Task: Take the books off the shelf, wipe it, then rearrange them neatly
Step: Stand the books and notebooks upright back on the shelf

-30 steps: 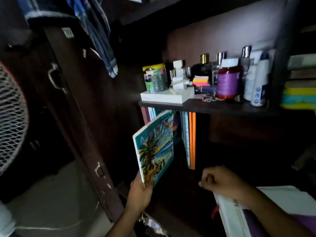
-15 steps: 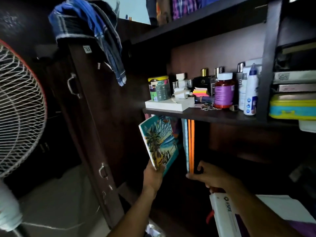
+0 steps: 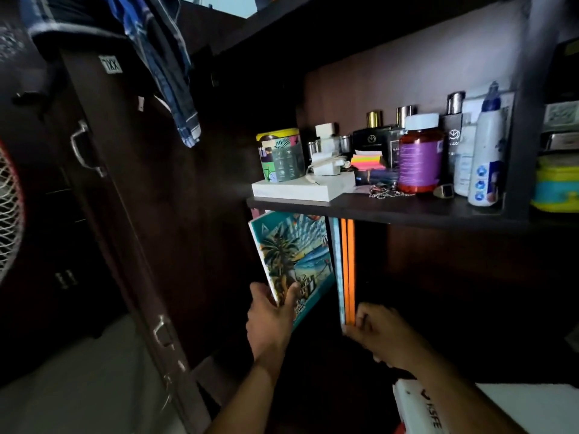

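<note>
Your left hand [image 3: 271,321] pinches the glossy palm-print notebook [image 3: 294,261], tilted; your right hand [image 3: 380,335] grips the thin orange-spined books [image 3: 347,270] standing upright under the dark shelf [image 3: 376,208]

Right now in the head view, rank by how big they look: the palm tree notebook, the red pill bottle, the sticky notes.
1. Palm tree notebook, though nearer the camera.
2. Red pill bottle.
3. Sticky notes.

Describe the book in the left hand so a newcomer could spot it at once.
Find the dark shelf of bottles; in the compartment under it, the left hand pinches a tilted book by its lower corner. Its teal, palm-tree cover sets it apart from the orange-spined books to its right.
</note>
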